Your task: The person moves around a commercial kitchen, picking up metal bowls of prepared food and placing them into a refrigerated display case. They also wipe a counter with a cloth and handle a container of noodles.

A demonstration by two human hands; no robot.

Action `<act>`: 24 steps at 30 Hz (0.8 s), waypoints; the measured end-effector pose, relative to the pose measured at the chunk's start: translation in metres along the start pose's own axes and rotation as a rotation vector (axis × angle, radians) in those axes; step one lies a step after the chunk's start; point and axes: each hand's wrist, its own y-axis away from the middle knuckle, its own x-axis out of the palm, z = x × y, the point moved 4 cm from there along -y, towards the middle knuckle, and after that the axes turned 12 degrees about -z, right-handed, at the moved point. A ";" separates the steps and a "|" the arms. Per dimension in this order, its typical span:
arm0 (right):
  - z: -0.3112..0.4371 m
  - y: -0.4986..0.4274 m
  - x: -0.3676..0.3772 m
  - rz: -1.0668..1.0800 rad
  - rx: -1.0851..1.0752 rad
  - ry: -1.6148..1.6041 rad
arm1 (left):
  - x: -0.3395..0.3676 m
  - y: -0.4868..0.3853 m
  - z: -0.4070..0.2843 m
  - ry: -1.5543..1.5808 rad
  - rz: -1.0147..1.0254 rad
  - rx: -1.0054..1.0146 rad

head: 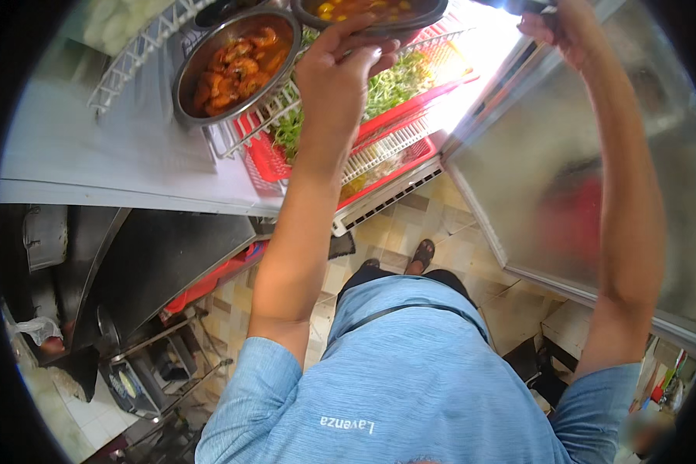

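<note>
My left hand (354, 49) is at the near rim of a metal bowl (377, 26) of orange soup with yellow pieces, its fingers bent against the rim. Left of it, a second metal bowl (294, 49) holds shrimp in orange sauce on a white wire shelf (261, 129). My right hand (559, 37) is raised at the top right, its fingers around a dark object (519, 4) cut off by the picture's edge and partly lost in glare. Below the bowls, leafy greens (397, 84) lie in a red plastic basket (383, 119).
A fridge's glass door (533, 191) stands ajar on the right, below my right arm. Another red basket (383, 180) sits lower in the fridge. A dark metal range hood or counter panel (162, 255) and a rack (177, 348) are at left. Tiled floor (435, 203) shows around my feet.
</note>
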 end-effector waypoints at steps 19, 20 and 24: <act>-0.012 0.079 0.215 0.452 0.139 -0.147 | -0.139 0.042 -0.062 -0.681 -0.368 0.336; -0.020 0.077 0.221 0.447 0.186 -0.147 | -0.139 0.039 -0.061 -0.699 -0.326 0.368; -0.038 0.063 0.255 0.580 0.123 -0.071 | -0.129 0.035 -0.060 -0.664 -0.294 0.333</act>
